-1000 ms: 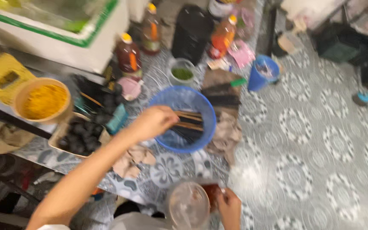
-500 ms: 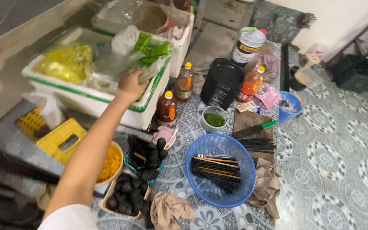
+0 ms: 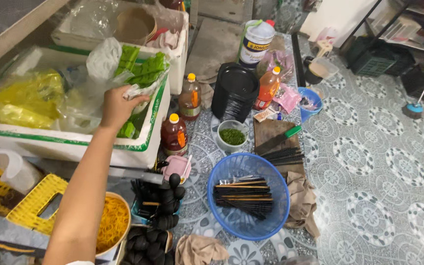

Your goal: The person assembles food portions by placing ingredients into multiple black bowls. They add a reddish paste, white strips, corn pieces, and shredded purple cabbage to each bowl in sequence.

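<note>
1. My left hand [image 3: 116, 105] reaches over the white foam box [image 3: 138, 147], fingers curled shut on the edge of a clear plastic bag [image 3: 141, 87] of green leaves [image 3: 145, 68]; my right hand is out of sight
2. The bag lies inside the foam box at its right end, crinkled and see-through, with flat bright green leaf pieces showing through it and a few more greens [image 3: 126, 130] lower against the box wall
3. In the same box, to the left, sits a yellow bag [image 3: 23, 98] beside more clear plastic
4. A second foam box [image 3: 123, 24] behind it holds a brown round tub under plastic wrap
5. The blue basket [image 3: 249, 196] on the patterned floor holds a bundle of dark sticks [image 3: 244, 194]
6. A small white cup [image 3: 231, 137] just beyond the basket is filled with chopped green herbs
7. A bowl [image 3: 111, 225] near my forearm holds yellow rubber bands, and a tray [image 3: 145, 243] next to it holds dark round lumps
8. Two bottles of reddish sauce [image 3: 173, 135] stand close by the foam box, a third orange one [image 3: 268, 88] beside a stack of black trays [image 3: 234, 95]
</note>
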Demonstrator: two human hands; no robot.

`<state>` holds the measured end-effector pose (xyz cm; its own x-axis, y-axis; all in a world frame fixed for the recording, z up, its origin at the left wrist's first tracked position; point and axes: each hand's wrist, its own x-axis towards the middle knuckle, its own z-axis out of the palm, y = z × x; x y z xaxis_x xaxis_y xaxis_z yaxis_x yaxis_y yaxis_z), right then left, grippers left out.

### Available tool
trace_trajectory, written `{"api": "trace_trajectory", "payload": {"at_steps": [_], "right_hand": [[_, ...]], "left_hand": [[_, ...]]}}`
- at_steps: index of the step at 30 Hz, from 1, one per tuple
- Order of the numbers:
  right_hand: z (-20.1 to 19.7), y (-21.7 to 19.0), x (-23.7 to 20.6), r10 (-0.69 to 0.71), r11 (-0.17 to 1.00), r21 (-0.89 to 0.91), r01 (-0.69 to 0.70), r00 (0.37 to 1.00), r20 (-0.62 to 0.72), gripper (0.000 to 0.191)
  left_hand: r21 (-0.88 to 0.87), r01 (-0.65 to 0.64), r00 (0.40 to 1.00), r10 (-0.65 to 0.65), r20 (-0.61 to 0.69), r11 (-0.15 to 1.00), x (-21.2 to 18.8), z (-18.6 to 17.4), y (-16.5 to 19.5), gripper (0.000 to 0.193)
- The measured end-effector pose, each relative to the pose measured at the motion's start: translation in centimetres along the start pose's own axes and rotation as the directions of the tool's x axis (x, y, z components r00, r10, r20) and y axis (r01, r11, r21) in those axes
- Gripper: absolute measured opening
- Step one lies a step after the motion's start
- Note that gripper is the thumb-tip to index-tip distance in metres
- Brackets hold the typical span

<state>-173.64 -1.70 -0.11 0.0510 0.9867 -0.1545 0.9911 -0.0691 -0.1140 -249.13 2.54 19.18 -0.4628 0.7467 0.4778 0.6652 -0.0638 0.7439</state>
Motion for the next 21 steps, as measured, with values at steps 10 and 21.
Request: {"api": "trace_trajectory", "payload": {"at_steps": [10, 21], "right_hand": [[-0.2, 3.4, -3.9, -0.063, 0.991, 0.108, 0.079, 0.988, -0.143, 0.041], [-5.3, 3.8, -10.0, 0.113, 0.379, 0.925, 0.000, 0.992, -0.047, 0.019]], "left_hand": [[0.044, -0.307, 0.912, 0.307, -0.272, 0.951, -5.1, -2.5, 9.9, 0.024], [-0.967, 0.236, 0.968, 0.070, 0.243, 0.090, -26.1, 11.5, 31.8, 0.035]]}}
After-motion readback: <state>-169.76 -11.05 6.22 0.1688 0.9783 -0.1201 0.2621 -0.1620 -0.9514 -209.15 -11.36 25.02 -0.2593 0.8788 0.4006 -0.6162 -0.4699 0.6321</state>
